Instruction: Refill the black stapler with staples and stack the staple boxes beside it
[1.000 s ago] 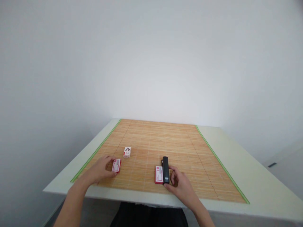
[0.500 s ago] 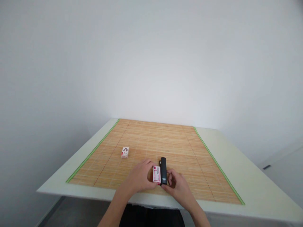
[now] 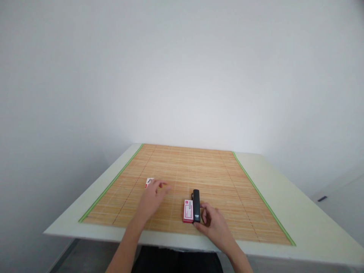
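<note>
A black stapler [image 3: 196, 206] lies lengthwise on the bamboo mat, its near end towards me. My right hand [image 3: 212, 223] is at its near right side, thumb against the near end and curled fingers along the side. Against the stapler's left side sits a red and white box [image 3: 188, 211], with no hand on it. My left hand [image 3: 153, 197] hovers over the left middle of the mat, fingers apart and nothing visibly held. It partly covers a small white box [image 3: 149, 181] with a dark picture on top; whether the fingers touch that box is not clear.
The bamboo mat [image 3: 199, 167] with green side edges covers the middle of a white table [image 3: 301, 220]. A white wall [image 3: 182, 76] rises behind the table's far edge. The table's front edge runs just before my lap.
My left hand has let go of the red and white box and moved left and away from me, over the small white box. My right hand has stayed at the stapler.
</note>
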A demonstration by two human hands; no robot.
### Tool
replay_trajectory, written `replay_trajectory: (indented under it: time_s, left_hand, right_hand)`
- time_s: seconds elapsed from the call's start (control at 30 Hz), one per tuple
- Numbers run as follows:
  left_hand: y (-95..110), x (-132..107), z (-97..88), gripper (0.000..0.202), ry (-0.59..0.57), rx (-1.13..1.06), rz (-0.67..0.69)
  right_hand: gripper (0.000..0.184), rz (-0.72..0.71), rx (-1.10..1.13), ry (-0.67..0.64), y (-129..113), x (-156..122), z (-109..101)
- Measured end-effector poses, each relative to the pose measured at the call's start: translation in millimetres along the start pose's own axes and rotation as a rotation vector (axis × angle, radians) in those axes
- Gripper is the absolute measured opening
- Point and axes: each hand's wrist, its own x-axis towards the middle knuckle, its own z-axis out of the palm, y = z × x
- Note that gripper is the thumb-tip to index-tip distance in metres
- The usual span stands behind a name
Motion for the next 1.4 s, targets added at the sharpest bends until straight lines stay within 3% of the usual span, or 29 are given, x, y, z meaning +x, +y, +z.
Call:
replay_trajectory:
  time_s: [0.1, 0.2, 0.27, 0.37, 0.5, 0.6, 0.77, 1.0, 1.2, 1.3, 1.4]
  left_hand:
    - [-45, 24, -28.6, 0.035, 0.203, 0.148, -0.219]
    - [-71, 40, -41.3, 0.034, 0.058, 0.119, -0.276]
    - [-73, 47, -33.6, 0.035, -0.028, 0.068, -0.253]
    - [-57, 50, -1.2, 0.037, -0.102, 0.003, -0.201]
    - [-20, 49, 51.0, 0.037, -0.2, -0.098, -0.105]
    - [2, 46, 75.3, 0.036, -0.254, -0.166, -0.037]
    - [18, 37, 86.0, 0.037, -0.282, -0.231, 0.032]
    - [24, 18, 89.2, 0.041, -0.241, -0.253, -0.008]
    - [32, -16, 100.4, 0.056, -0.03, -0.484, -0.24]
    - [42, -37, 110.0, 0.056, -0.077, -0.694, -0.325]
    - [54, -51, 116.9, 0.061, -0.097, -0.743, -0.333]
  right_hand:
    - [0.039, -0.002, -0.007, -0.002, 2, 0, 1]
    - [0.038, -0.009, -0.011, 0.004, 1, 0, 1]
    - [0.037, -0.017, -0.013, 0.006, -1, -1, 0]
    - [0.036, -0.022, -0.02, 0.01, -3, -1, -1]
    - [0.036, -0.017, -0.023, 0.01, -3, -1, -1]
    - [0.041, -0.014, -0.023, 0.011, -2, 0, 0]
    - [0.05, -0.032, -0.017, 0.009, -1, 0, 1]
    - [0.056, -0.038, -0.034, 0.0, 4, -1, 2]
    - [0.07, -0.109, -0.174, 0.13, 6, -11, 10]
    - [0.073, -0.091, -0.258, 0.159, 3, -19, 20]
    - [0.069, -0.055, -0.312, 0.19, -1, -26, 32]
